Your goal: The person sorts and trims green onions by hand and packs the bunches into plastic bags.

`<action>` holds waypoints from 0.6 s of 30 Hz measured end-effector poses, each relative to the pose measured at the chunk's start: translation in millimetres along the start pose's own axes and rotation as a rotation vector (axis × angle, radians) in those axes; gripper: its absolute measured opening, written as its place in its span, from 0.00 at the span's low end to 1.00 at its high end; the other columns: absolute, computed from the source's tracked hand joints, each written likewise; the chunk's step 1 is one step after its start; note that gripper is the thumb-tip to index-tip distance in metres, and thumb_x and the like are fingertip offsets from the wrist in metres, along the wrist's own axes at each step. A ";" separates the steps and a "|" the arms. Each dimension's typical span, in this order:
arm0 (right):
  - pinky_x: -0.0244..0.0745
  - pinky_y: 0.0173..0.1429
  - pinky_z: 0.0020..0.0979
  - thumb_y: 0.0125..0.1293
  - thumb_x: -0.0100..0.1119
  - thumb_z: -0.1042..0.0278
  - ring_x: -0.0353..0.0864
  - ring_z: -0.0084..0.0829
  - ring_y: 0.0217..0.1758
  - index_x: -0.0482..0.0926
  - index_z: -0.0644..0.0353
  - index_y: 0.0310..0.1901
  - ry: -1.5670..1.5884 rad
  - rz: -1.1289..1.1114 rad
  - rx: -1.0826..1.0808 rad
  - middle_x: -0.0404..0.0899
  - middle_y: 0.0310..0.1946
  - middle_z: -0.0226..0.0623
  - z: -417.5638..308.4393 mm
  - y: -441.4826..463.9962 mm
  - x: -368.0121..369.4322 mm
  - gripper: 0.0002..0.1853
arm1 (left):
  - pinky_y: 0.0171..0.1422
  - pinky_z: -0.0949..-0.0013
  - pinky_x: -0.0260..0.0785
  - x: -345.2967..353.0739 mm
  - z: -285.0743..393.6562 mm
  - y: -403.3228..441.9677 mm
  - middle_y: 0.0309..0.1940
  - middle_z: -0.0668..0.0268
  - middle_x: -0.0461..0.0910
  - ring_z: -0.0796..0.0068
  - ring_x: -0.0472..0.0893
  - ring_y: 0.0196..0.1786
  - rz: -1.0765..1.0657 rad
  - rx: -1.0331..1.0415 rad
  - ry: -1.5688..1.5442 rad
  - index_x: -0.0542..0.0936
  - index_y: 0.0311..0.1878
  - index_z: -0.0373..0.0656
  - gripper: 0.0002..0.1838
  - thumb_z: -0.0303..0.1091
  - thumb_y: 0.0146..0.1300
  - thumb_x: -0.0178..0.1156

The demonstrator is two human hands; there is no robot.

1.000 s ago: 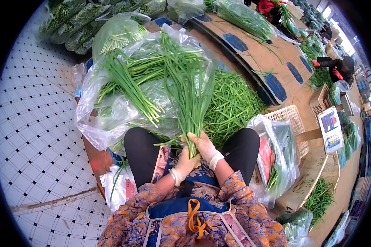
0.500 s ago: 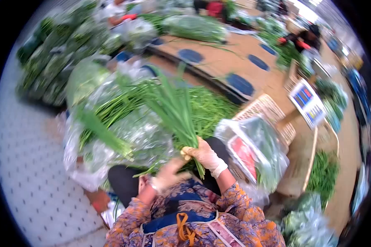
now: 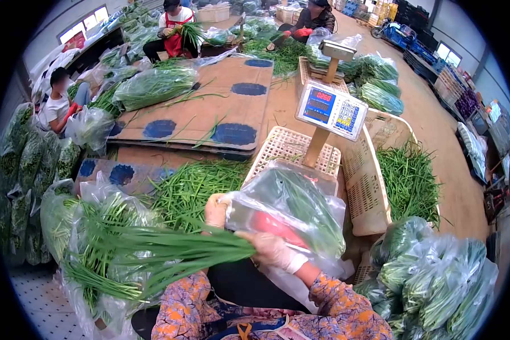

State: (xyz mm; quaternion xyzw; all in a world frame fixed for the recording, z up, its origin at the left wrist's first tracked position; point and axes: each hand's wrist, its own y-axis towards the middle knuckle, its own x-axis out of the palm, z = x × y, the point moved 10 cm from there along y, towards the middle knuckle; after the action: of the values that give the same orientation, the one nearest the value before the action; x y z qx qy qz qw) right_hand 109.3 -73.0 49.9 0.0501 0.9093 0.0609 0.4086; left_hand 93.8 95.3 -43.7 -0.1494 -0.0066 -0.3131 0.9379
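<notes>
My gloved right hand (image 3: 275,250) is wrapped round the base of a bunch of garlic chives (image 3: 175,254), whose long leaves point left across my lap. My gloved left hand (image 3: 215,212), partly behind the bunch, pinches the near left edge of a clear plastic bag (image 3: 317,218). That bag lies open on the scale, with green leaves and a red patch showing through it. The scale's display (image 3: 331,110) stands on a post just beyond. Loose chives (image 3: 195,190) lie in a heap past my left hand, and a larger plastic-wrapped bundle (image 3: 110,221) is at the left.
A cream plastic crate (image 3: 368,178) holding cut greens stands right of the scale. Filled bags (image 3: 436,277) are piled at the lower right. A brown board (image 3: 209,107) with dark blue patches lies ahead. Several people work with greens farther back.
The view has turned right and lifted. My right hand has carried the chives toward the scale, their leaves swinging to point left. My left hand has moved up to the bag's edge.
</notes>
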 end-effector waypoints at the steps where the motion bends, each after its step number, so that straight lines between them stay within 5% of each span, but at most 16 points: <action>1: 0.72 0.47 0.36 0.53 0.59 0.73 0.77 0.44 0.43 0.65 0.55 0.59 -0.068 0.046 0.125 0.76 0.41 0.46 42.4 -7.6 -1.5 0.29 | 0.24 0.76 0.67 1.3 18.2 -7.0 0.27 0.67 0.75 0.81 0.72 0.21 0.034 0.023 -0.015 0.73 0.38 0.37 0.07 0.30 0.62 0.54; 3: 0.71 0.41 0.38 0.57 0.50 0.73 0.75 0.43 0.34 0.69 0.58 0.54 0.038 0.293 0.231 0.75 0.33 0.48 87.1 -37.5 -39.4 0.20 | 0.27 0.76 0.66 12.5 54.4 -18.4 0.25 0.70 0.75 0.81 0.73 0.26 -0.044 0.133 -0.263 0.74 0.38 0.38 0.08 0.33 0.63 0.54; 4: 0.70 0.43 0.38 0.62 0.46 0.70 0.73 0.45 0.38 0.71 0.61 0.50 -0.224 0.379 0.325 0.75 0.34 0.49 132.5 -68.0 -52.9 0.15 | 0.28 0.77 0.66 14.0 68.8 -19.3 0.24 0.71 0.74 0.82 0.72 0.27 -0.104 0.170 -0.438 0.74 0.37 0.38 0.08 0.34 0.63 0.54; 5: 0.69 0.49 0.39 0.63 0.43 0.69 0.73 0.45 0.39 0.73 0.62 0.46 -0.255 0.292 0.600 0.75 0.35 0.48 193.4 -104.7 -52.1 0.13 | 0.31 0.77 0.64 7.4 85.4 -11.7 0.23 0.74 0.72 0.84 0.69 0.28 -0.079 0.404 0.144 0.76 0.32 0.41 0.07 0.34 0.61 0.56; 6: 0.69 0.47 0.41 0.57 0.56 0.65 0.73 0.47 0.42 0.76 0.63 0.40 -0.566 0.565 0.471 0.75 0.40 0.49 204.8 -140.4 -75.6 0.12 | 0.30 0.76 0.62 0.4 95.5 -20.0 0.21 0.76 0.69 0.85 0.66 0.26 0.133 0.194 0.122 0.76 0.26 0.44 0.08 0.34 0.59 0.57; 7: 0.65 0.57 0.38 0.62 0.46 0.69 0.73 0.42 0.51 0.74 0.63 0.48 -0.310 0.616 0.786 0.76 0.44 0.46 234.3 -163.9 -93.4 0.15 | 0.28 0.75 0.60 3.3 98.8 -23.7 0.20 0.77 0.67 0.85 0.64 0.25 0.119 0.112 0.025 0.76 0.23 0.46 0.10 0.34 0.60 0.56; 8: 0.64 0.58 0.37 0.61 0.47 0.69 0.72 0.43 0.52 0.73 0.63 0.49 -0.369 0.595 0.837 0.76 0.45 0.47 243.9 -175.7 -92.2 0.15 | 0.28 0.74 0.60 2.7 103.4 -21.9 0.19 0.76 0.68 0.84 0.65 0.25 0.078 0.269 0.085 0.76 0.25 0.46 0.09 0.35 0.60 0.55; 9: 0.63 0.59 0.37 0.60 0.49 0.69 0.71 0.43 0.54 0.72 0.64 0.50 -0.464 0.543 0.810 0.75 0.46 0.47 240.9 -178.6 -84.7 0.16 | 0.31 0.75 0.64 9.4 87.4 -17.9 0.22 0.75 0.70 0.83 0.67 0.27 -0.046 0.177 -0.094 0.77 0.30 0.47 0.04 0.34 0.59 0.55; 10: 0.62 0.60 0.37 0.60 0.50 0.69 0.71 0.43 0.55 0.72 0.64 0.51 -0.532 0.483 0.767 0.74 0.47 0.47 234.4 -171.8 -76.0 0.17 | 0.42 0.73 0.67 11.0 86.8 -16.0 0.37 0.68 0.74 0.78 0.72 0.38 -0.096 0.310 0.039 0.77 0.43 0.43 0.11 0.39 0.62 0.52; 12: 0.60 0.62 0.36 0.59 0.52 0.69 0.69 0.43 0.57 0.70 0.66 0.53 -0.633 0.397 0.664 0.73 0.49 0.48 203.9 -151.0 -60.3 0.20 | 0.57 0.67 0.64 -10.1 107.3 -45.5 0.45 0.59 0.74 0.69 0.72 0.51 0.106 0.596 0.354 0.73 0.52 0.40 0.22 0.46 0.61 0.54; 15: 0.57 0.65 0.35 0.57 0.55 0.69 0.66 0.43 0.61 0.68 0.67 0.55 -0.752 0.383 0.454 0.72 0.53 0.49 152.1 -114.5 -52.3 0.24 | 0.65 0.63 0.56 -85.8 91.3 -97.5 0.53 0.56 0.69 0.58 0.66 0.60 0.275 0.541 0.356 0.72 0.51 0.38 0.21 0.42 0.59 0.55; 18: 0.53 0.68 0.34 0.58 0.56 0.69 0.63 0.42 0.64 0.65 0.68 0.59 -0.580 0.264 0.357 0.69 0.56 0.50 148.1 -86.0 -39.9 0.26 | 0.59 0.63 0.61 -205.4 50.6 -170.6 0.43 0.58 0.75 0.62 0.72 0.50 0.681 0.437 0.408 0.76 0.42 0.40 0.11 0.33 0.58 0.56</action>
State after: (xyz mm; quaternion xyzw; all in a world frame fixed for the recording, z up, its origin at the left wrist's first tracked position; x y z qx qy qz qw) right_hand 243.1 -153.2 -31.3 0.2526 0.7377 -0.0635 0.6229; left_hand -167.7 100.4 30.1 0.1230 0.1618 -0.0010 0.9791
